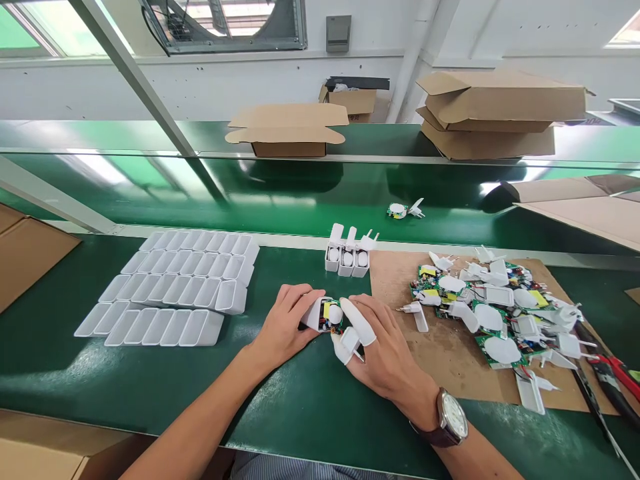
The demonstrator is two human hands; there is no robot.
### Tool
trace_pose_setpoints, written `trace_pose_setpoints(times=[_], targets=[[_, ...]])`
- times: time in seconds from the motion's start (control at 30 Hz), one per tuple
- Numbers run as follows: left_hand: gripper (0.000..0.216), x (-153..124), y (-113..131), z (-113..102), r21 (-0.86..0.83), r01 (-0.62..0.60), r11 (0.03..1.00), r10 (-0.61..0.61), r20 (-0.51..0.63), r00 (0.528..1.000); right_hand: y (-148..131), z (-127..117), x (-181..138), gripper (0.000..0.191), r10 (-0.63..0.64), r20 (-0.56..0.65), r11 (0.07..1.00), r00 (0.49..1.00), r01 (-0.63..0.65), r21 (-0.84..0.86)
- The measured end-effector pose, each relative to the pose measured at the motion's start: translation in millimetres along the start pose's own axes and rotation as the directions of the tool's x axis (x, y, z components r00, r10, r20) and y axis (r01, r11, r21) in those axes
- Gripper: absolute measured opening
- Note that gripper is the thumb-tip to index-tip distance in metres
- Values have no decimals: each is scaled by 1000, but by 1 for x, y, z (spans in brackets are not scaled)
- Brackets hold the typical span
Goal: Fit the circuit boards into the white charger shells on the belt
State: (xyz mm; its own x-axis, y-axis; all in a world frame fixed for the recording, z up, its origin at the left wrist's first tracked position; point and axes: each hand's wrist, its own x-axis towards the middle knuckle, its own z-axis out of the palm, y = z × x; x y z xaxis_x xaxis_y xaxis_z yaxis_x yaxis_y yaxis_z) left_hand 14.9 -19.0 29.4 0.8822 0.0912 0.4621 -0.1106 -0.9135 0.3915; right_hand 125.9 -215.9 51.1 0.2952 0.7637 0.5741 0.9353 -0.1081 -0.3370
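My left hand (289, 319) is closed around a white plastic housing (313, 315) at the middle of the bench. A green circuit board (332, 316) with a yellow part and a white round pad sits at the housing's open end, partly inside it. My right hand (383, 340) pinches the board's other end; its thumb and a finger wear white finger cots (359, 321). A white plug piece (350, 340) shows between those fingers. Just behind, several filled housings (346, 259) stand in a short row. How deep the board sits is partly hidden by my fingers.
Rows of white open housings (175, 290) stand at the left. Circuit boards with plugs (495, 313) are heaped on a cardboard sheet (450, 380) at the right, beside red-handled pliers (617, 373) and tweezers (595, 407). Another board (397, 211) lies on the green conveyor (300, 217). Cardboard boxes (290, 148) stand beyond.
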Motion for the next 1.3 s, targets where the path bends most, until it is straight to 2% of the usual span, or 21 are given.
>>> trace_pose_setpoints(times=[0.57, 0.7, 0.77, 0.87, 0.97, 1.1, 1.17, 1.3], targets=[[50, -1, 1, 3, -21, 13, 1000, -13, -19, 1000, 1, 1, 1, 75, 5, -11, 1000, 1000, -5, 23], [55, -2, 2, 5, -148, 41, 988, -36, 39, 999, 5, 5, 0, 70, -34, 6, 999, 999, 34, 19], [59, -3, 3, 7, -296, 88, 951, -51, 130, 990, 6, 2, 2, 69, -56, 1, 998, 998, 56, 40], [65, -6, 3, 9, -523, 226, 822, -109, 246, 963, 9, -3, 5, 68, -53, 24, 988, 998, 49, 145], [69, -6, 4, 8, -687, 330, 648, -204, 261, 943, 12, 0, 2, 50, -9, 63, 976, 998, -5, 220], [64, -3, 7, 0, -807, 349, 476, -283, 235, 930, 18, 14, -4, 46, -56, 136, 972, 989, 23, 233], [63, -2, 8, -4, -813, 354, 462, -302, 231, 925, 19, 18, -4, 43, -74, 136, 968, 988, 39, 249], [71, -3, 8, -5, -752, 379, 540, -347, 212, 914, 15, 19, 3, 42, -47, 44, 960, 998, 33, 280]])
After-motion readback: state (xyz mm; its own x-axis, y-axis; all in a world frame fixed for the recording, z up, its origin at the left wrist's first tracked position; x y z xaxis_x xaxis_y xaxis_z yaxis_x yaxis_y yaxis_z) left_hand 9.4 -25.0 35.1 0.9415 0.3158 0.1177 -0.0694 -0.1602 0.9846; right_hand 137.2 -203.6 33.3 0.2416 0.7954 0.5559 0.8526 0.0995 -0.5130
